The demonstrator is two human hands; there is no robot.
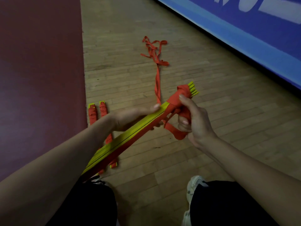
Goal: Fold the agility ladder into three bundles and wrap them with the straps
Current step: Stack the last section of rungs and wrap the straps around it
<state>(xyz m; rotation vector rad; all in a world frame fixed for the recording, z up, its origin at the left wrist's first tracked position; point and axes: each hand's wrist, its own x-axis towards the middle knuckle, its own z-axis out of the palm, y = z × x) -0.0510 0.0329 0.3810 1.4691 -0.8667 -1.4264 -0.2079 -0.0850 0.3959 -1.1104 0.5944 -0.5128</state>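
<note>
A bundle of yellow ladder rungs is held slanting above the floor, its far end wound in orange strap, with yellow rung tips sticking out at the top. My left hand grips the bundle around its middle, thumb on top. My right hand holds the wrapped end and pinches a loop of the strap below it. The loose strap trails from the bundle to a tangled heap on the floor. Two wrapped bundles lie side by side on the floor, partly hidden by my left forearm.
The floor is wooden parquet. A dark red mat covers the left side. A blue banner with white letters runs along the top right. My legs in black trousers and a white shoe are at the bottom.
</note>
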